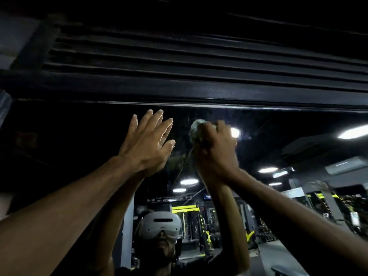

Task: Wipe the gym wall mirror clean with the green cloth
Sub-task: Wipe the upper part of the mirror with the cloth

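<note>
— Now, where do we hold the green cloth [196, 129] at this stage?

— High up, against the gym wall mirror [278, 136], just under the dark top frame [199, 92]. Our right hand [215, 154] is clenched round the cloth. The cloth is bunched into a wad so that pressure goes through a thick pad, not through bare knuckles.

— And the left hand [147, 144]?

— Released: fingers straight and close together, grasping nothing, raised just beside the cloth. We judge that it is laid toward the glass to steady us while both arms reach overhead. Whether the palm actually touches cannot be told from this view.

— Why work at the top edge?

— We judge top-first to be the sound order, since loosened dirt falls downward. Faint streaks show on the glass near the cloth.

— How much remains?

— We cannot grade the lower glass. It reflects ceiling lights [352, 132] and gym racks [185, 210], and those hide any smears. Treat the task as under way, not complete.

— Any caution?

— Bare fingers on glass may leave prints, so we should wipe the left hand's spot as well.
</note>
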`<state>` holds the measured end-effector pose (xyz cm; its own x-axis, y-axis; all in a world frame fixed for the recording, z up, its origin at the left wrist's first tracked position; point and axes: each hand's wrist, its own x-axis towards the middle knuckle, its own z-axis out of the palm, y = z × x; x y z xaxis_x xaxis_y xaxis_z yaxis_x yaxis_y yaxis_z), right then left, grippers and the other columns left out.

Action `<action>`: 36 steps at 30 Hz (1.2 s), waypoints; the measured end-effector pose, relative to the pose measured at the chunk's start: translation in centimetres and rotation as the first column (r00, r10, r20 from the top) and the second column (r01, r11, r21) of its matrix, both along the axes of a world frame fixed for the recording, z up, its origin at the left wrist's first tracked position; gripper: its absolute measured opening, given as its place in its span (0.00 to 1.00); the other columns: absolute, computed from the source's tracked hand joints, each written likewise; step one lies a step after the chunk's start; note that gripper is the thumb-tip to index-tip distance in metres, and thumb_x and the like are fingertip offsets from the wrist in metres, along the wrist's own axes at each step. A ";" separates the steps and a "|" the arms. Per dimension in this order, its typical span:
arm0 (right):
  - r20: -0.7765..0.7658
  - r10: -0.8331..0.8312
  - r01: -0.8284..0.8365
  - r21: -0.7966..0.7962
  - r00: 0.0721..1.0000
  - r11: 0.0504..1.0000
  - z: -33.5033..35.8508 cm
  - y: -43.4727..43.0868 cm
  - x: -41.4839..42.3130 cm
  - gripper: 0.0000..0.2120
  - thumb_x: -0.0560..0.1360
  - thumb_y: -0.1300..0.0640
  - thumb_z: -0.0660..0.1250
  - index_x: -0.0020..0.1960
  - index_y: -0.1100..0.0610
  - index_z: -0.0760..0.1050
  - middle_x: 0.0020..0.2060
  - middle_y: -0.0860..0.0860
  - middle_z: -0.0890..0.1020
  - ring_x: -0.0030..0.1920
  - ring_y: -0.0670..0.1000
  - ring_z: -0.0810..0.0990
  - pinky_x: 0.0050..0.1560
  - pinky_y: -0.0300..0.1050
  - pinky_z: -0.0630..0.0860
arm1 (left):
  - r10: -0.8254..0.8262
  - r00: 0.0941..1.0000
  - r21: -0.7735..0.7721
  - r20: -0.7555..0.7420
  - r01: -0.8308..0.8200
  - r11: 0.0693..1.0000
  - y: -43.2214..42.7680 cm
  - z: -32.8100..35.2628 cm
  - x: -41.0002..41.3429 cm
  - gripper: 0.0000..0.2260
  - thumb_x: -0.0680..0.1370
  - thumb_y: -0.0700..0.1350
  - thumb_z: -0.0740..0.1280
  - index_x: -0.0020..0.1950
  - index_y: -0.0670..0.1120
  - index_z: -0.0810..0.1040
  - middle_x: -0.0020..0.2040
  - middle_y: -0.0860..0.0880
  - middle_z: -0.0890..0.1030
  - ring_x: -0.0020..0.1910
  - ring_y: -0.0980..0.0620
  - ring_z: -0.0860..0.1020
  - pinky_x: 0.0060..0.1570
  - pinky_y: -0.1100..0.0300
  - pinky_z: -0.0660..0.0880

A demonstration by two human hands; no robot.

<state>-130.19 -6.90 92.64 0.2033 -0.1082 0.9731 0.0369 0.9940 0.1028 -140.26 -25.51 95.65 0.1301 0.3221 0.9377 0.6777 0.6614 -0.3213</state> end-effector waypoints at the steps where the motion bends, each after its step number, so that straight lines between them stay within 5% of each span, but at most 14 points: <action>1: 0.071 -0.009 0.002 0.104 0.997 0.995 -2.0 0.5 0.4 0.16 0.74 0.51 0.69 0.61 0.51 0.74 0.50 0.48 0.68 0.52 0.50 0.66 0.47 0.47 0.64 | -0.005 1.000 0.002 0.000 0.005 1.000 0.0 -0.5 -0.1 0.34 0.78 0.65 0.49 0.83 0.56 0.56 0.85 0.51 0.50 0.84 0.51 0.44 0.80 0.41 0.40; 4: 0.163 -0.183 0.128 0.296 0.970 0.947 -2.0 4.5 3.9 0.15 0.73 0.47 0.64 0.53 0.56 0.78 0.46 0.52 0.76 0.47 0.55 0.73 0.43 0.43 0.61 | -0.035 0.999 -0.017 0.016 0.036 0.999 -0.1 -2.0 0.1 0.35 0.77 0.65 0.48 0.83 0.56 0.56 0.85 0.50 0.49 0.84 0.52 0.42 0.80 0.42 0.38; 7: -0.035 -0.010 0.008 -0.069 0.999 0.998 0.5 6.3 5.2 0.14 0.65 0.52 0.66 0.47 0.57 0.80 0.41 0.49 0.72 0.43 0.57 0.74 0.41 0.42 0.59 | -0.054 0.998 -0.016 0.043 0.055 0.998 0.0 -3.6 0.5 0.35 0.77 0.65 0.48 0.83 0.56 0.56 0.85 0.50 0.49 0.84 0.52 0.42 0.80 0.43 0.37; 9: -0.111 0.105 -0.119 -0.124 0.988 0.985 -2.5 3.5 3.2 0.14 0.66 0.55 0.67 0.50 0.57 0.81 0.42 0.49 0.70 0.43 0.52 0.71 0.39 0.41 0.58 | -0.055 0.997 0.002 0.054 0.055 0.998 0.2 -4.7 0.8 0.34 0.77 0.63 0.51 0.83 0.55 0.57 0.85 0.50 0.49 0.84 0.52 0.43 0.80 0.44 0.36; 11: 0.007 0.130 -0.130 0.013 0.992 0.991 -8.1 0.5 1.9 0.10 0.70 0.56 0.69 0.51 0.57 0.80 0.42 0.50 0.70 0.42 0.50 0.69 0.35 0.41 0.60 | -0.062 0.996 0.014 0.061 0.062 0.998 0.5 -5.8 1.1 0.34 0.77 0.63 0.51 0.83 0.54 0.58 0.85 0.50 0.50 0.84 0.52 0.43 0.80 0.45 0.36; 15: 0.166 -0.184 0.126 0.308 0.969 0.943 -9.3 4.8 4.8 0.11 0.76 0.52 0.66 0.52 0.58 0.80 0.39 0.52 0.69 0.38 0.53 0.69 0.33 0.43 0.60 | -0.086 0.993 -0.001 0.075 0.087 0.996 0.8 -9.1 1.2 0.34 0.77 0.63 0.49 0.83 0.53 0.59 0.85 0.48 0.50 0.84 0.51 0.44 0.80 0.44 0.37; 17: 0.067 -0.205 0.195 0.131 0.977 0.972 -6.2 7.8 6.4 0.08 0.75 0.54 0.67 0.51 0.57 0.78 0.41 0.51 0.68 0.40 0.54 0.71 0.35 0.44 0.57 | -0.070 0.995 -0.003 0.066 0.071 0.997 1.0 -10.7 0.9 0.33 0.79 0.62 0.51 0.83 0.52 0.59 0.85 0.47 0.50 0.84 0.50 0.44 0.80 0.44 0.37; 20: -0.022 -0.062 0.057 -0.167 0.998 0.984 -8.3 6.2 5.0 0.10 0.72 0.60 0.71 0.51 0.56 0.73 0.42 0.51 0.66 0.42 0.53 0.68 0.34 0.44 0.60 | -0.048 0.997 0.005 0.067 0.048 0.999 1.4 -12.0 0.6 0.32 0.79 0.61 0.52 0.83 0.52 0.59 0.85 0.47 0.50 0.84 0.50 0.44 0.80 0.44 0.37; 23: 0.147 -0.120 0.096 0.162 0.982 0.982 -15.2 3.0 2.9 0.16 0.71 0.59 0.75 0.53 0.53 0.70 0.40 0.52 0.69 0.40 0.49 0.64 0.35 0.43 0.59 | -0.041 0.996 0.010 0.073 0.041 0.999 1.8 -13.3 0.8 0.33 0.79 0.62 0.53 0.83 0.52 0.59 0.85 0.47 0.51 0.84 0.50 0.44 0.81 0.42 0.39; 26: 0.232 -0.298 0.192 0.390 0.926 0.900 -13.0 6.4 5.7 0.16 0.70 0.55 0.75 0.53 0.52 0.71 0.38 0.52 0.71 0.39 0.49 0.65 0.37 0.43 0.56 | -0.022 0.997 0.005 0.072 0.021 1.000 1.8 -14.9 1.0 0.33 0.80 0.61 0.54 0.83 0.51 0.60 0.85 0.46 0.52 0.84 0.49 0.46 0.81 0.42 0.41; 29: 0.061 -0.158 0.160 -0.037 0.986 0.986 -9.6 9.8 8.0 0.08 0.73 0.54 0.65 0.50 0.54 0.71 0.41 0.55 0.69 0.41 0.55 0.70 0.35 0.45 0.60 | 0.018 0.999 -0.014 0.042 -0.018 1.000 1.1 -16.2 0.8 0.32 0.80 0.60 0.55 0.83 0.51 0.59 0.85 0.45 0.53 0.84 0.47 0.49 0.81 0.45 0.41; 31: 0.008 -0.055 0.056 -0.244 0.998 0.968 -11.9 8.3 6.5 0.10 0.72 0.59 0.69 0.52 0.55 0.72 0.43 0.53 0.67 0.44 0.55 0.68 0.36 0.49 0.67 | 0.030 0.999 -0.026 0.040 -0.029 0.999 0.7 -16.6 0.6 0.32 0.80 0.60 0.55 0.83 0.51 0.58 0.85 0.45 0.53 0.84 0.46 0.49 0.81 0.43 0.44; 36: 0.239 -0.136 0.098 0.161 0.961 0.982 -17.4 4.0 4.4 0.19 0.68 0.60 0.78 0.51 0.53 0.70 0.40 0.52 0.72 0.40 0.50 0.67 0.36 0.42 0.59 | 0.052 0.999 -0.046 0.011 -0.052 0.998 0.0 -16.1 0.3 0.32 0.81 0.60 0.55 0.83 0.50 0.59 0.85 0.45 0.54 0.84 0.46 0.51 0.81 0.44 0.46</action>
